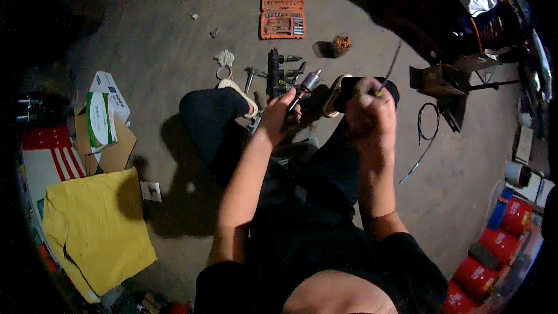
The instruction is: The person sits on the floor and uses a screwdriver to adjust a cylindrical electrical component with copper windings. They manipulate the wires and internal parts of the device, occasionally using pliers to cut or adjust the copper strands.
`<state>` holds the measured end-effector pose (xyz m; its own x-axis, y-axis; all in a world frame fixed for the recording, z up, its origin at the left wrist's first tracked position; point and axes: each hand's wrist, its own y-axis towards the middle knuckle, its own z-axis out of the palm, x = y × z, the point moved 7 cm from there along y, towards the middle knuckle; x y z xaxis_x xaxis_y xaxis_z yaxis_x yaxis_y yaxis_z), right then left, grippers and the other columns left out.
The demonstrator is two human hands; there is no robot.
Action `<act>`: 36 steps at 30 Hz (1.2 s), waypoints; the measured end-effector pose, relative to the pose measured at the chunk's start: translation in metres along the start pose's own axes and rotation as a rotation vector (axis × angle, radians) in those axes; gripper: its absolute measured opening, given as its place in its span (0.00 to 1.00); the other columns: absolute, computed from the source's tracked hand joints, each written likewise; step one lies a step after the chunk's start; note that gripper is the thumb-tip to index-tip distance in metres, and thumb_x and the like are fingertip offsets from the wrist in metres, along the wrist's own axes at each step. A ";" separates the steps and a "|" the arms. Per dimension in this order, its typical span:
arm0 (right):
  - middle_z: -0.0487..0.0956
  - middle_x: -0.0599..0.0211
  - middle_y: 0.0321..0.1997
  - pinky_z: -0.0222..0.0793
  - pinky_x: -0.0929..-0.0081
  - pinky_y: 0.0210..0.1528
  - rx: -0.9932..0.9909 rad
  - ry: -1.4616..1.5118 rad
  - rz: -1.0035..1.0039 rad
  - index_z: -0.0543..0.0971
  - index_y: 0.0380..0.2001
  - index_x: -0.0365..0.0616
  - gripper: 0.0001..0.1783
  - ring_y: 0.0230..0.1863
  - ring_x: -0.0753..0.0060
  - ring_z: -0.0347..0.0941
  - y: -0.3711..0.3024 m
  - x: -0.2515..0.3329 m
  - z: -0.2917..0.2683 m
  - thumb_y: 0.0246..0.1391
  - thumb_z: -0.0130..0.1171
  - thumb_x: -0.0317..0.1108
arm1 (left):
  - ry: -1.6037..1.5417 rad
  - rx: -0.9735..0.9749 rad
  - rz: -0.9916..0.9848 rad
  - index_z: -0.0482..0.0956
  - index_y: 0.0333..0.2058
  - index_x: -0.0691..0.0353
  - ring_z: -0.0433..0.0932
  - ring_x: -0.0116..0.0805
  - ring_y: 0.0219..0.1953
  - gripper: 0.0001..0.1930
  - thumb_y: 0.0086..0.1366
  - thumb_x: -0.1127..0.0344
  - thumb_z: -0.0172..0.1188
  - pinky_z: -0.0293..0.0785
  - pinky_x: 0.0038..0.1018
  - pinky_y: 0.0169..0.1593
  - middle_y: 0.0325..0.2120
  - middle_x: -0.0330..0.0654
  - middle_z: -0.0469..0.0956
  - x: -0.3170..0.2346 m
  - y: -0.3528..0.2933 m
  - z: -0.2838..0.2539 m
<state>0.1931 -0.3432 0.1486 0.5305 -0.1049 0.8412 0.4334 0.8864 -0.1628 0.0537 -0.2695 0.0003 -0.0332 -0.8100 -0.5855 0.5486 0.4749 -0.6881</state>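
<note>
My left hand (278, 119) is closed around a dark, rod-shaped part with a silver metal cylinder (311, 80) at its upper end, which tilts up to the right. My right hand (372, 107) is raised over my right knee, its fingers wrapped round a thin, dark rod (393, 63) that points up and away; whether it has a handle is hidden in the fist. The two held things are apart. Beyond my left hand, between my feet, lies a black tool body (273, 70) with metal parts beside it. A hammer-like tool (250, 79) lies by my left shoe.
An orange socket set case (283, 14) lies open farther out, with a small cup of orange bits (342, 43) nearby. White cord (224, 57) and a tape roll (224, 72) lie left. A black cable (429, 122) and metal bracket (439, 84) are right. Yellow sheet (99, 227) and red cans (478, 273) flank me.
</note>
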 end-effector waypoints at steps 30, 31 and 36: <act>0.73 0.60 0.41 0.67 0.71 0.35 -0.704 -0.669 0.434 0.69 0.47 0.35 0.23 0.37 0.64 0.71 0.144 -0.404 -0.369 0.52 0.55 0.39 | 0.190 -0.112 0.327 0.71 0.39 0.65 0.74 0.30 0.36 0.09 0.58 0.74 0.51 0.70 0.25 0.46 0.33 0.40 0.74 -0.149 0.237 -0.108; 0.73 0.60 0.40 0.67 0.70 0.36 -0.733 -0.715 0.455 0.69 0.46 0.36 0.22 0.36 0.63 0.71 0.127 -0.412 -0.385 0.53 0.54 0.40 | 0.152 -0.122 0.338 0.71 0.40 0.65 0.74 0.31 0.38 0.10 0.59 0.74 0.51 0.70 0.26 0.47 0.35 0.41 0.74 -0.149 0.235 -0.099; 0.74 0.59 0.35 0.68 0.66 0.40 -0.637 -0.060 0.797 0.72 0.41 0.40 0.18 0.35 0.59 0.71 -0.032 -0.540 -0.515 0.54 0.48 0.43 | 0.014 -0.240 0.186 0.71 0.42 0.65 0.73 0.30 0.39 0.10 0.63 0.68 0.51 0.68 0.26 0.50 0.36 0.41 0.74 -0.145 0.229 -0.078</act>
<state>0.2679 -0.5470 -0.5664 0.8041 0.4487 0.3900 0.2868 0.2818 -0.9156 0.1187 -0.0166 -0.1061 0.0370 -0.6979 -0.7153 0.3329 0.6835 -0.6496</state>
